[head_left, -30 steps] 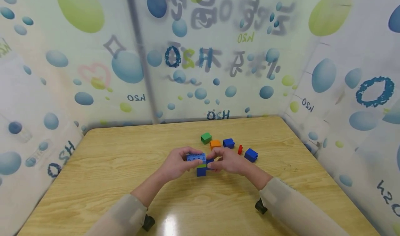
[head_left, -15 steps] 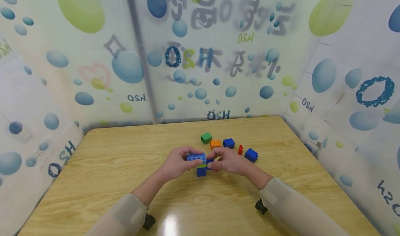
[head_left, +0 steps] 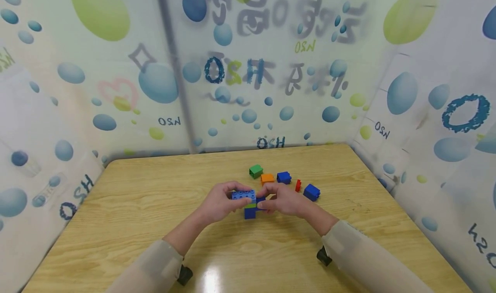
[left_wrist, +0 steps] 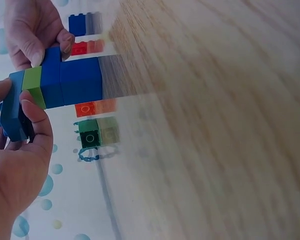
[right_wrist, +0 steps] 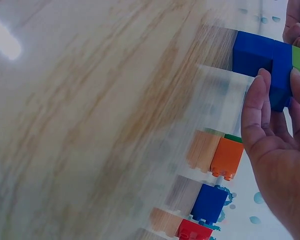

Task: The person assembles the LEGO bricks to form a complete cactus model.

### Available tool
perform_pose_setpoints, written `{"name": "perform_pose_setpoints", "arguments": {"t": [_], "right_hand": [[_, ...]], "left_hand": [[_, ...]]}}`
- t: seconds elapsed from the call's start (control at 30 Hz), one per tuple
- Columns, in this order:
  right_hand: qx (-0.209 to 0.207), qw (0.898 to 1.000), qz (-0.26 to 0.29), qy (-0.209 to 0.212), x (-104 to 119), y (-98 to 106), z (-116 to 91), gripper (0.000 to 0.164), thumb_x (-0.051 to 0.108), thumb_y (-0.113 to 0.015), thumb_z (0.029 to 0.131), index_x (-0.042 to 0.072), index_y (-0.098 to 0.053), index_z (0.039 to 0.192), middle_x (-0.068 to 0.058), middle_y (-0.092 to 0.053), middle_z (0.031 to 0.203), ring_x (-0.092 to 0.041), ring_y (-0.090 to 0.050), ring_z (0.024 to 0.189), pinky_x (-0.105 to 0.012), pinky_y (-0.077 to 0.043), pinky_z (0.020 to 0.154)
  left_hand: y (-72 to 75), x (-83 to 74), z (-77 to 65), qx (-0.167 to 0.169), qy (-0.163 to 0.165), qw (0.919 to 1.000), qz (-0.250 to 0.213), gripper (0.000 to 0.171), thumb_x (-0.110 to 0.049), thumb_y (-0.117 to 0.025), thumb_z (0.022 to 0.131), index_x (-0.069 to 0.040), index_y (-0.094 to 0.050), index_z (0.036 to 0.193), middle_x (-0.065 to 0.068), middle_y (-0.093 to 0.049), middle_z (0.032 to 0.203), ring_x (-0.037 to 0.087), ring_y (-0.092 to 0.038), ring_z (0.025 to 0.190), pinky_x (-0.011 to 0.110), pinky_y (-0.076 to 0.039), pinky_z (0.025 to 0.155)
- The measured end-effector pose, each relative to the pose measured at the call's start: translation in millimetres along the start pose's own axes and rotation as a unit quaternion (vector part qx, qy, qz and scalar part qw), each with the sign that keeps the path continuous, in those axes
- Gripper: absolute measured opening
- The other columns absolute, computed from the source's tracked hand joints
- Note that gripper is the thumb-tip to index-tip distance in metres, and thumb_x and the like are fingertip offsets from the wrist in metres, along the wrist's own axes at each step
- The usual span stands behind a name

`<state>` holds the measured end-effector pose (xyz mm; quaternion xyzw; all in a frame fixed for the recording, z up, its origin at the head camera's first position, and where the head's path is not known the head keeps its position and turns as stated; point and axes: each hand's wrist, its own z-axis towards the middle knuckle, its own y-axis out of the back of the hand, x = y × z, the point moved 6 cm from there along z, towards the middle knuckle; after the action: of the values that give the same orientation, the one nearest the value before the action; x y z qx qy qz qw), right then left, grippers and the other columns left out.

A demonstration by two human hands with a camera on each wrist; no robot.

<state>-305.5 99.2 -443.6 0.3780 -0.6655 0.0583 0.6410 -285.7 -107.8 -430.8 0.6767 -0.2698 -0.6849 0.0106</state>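
I judge that uneven pressing could topple the plastic-brick stack [left_wrist: 52, 82] midway between the counter's [head_left: 147, 189] side edges, as the left hand [head_left: 221, 203] pinches its light-blue studded plastic brick [head_left: 243, 194], the right hand [head_left: 286, 200] its overhanging dark-blue plastic brick [right_wrist: 281, 75].

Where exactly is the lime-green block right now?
In the head view, the lime-green block is between the left hand and right hand, below centre, sandwiched between the light blue block above and a dark blue block below.
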Motion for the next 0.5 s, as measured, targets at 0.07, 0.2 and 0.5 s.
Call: {"name": "perform_pose_setpoints", "arguments": {"t": [0.07, 0.2, 0.5], "right_hand": [[0.001, 1.0, 0.0, -0.001, -0.2, -0.7, 0.2, 0.019, 0.017, -0.076, 0.105, 0.009, -0.07, 0.122, -0.009, -0.07, 0.122, -0.026, -0.078, 0.098, -0.041, -0.069, 0.09], [0.001, 1.0, 0.0, -0.003, -0.6, -1.6, 0.3, 0.019, 0.017, -0.076, 0.105, 0.009, -0.07, 0.122, -0.009, -0.069, 0.123, -0.026, -0.078, 0.099, -0.041, -0.069, 0.09], [0.0, 1.0, 0.005, 0.0, -1.1, 0.1, 0.6, 0.02, 0.017, -0.076, 0.105, 0.009, -0.07, 0.122, -0.009, -0.069, 0.123, -0.026, -0.077, 0.1, -0.042, -0.069, 0.091]], "left_hand": [[0.3, 0.2, -0.1, 0.0, 0.002, 1.0, 0.003, 0.031, -0.039, -0.083, 0.1, -0.025, -0.08, 0.128, 0.006, -0.071, 0.112, 0.024, -0.063, 0.086, 0.032, -0.055, 0.074], [1.0, -1.5, -0.3, 0.001, -0.002, 0.9999, 0.015, 0.032, -0.04, -0.083, 0.099, -0.025, -0.08, 0.128, 0.005, -0.071, 0.11, 0.024, -0.062, 0.087, 0.031, -0.054, 0.073], [2.2, -4.9, 0.7, 0.003, -0.019, 0.9995, 0.024, 0.031, -0.039, -0.083, 0.099, -0.024, -0.08, 0.126, 0.002, -0.073, 0.117, 0.025, -0.059, 0.102, 0.033, -0.053, 0.082]]}}
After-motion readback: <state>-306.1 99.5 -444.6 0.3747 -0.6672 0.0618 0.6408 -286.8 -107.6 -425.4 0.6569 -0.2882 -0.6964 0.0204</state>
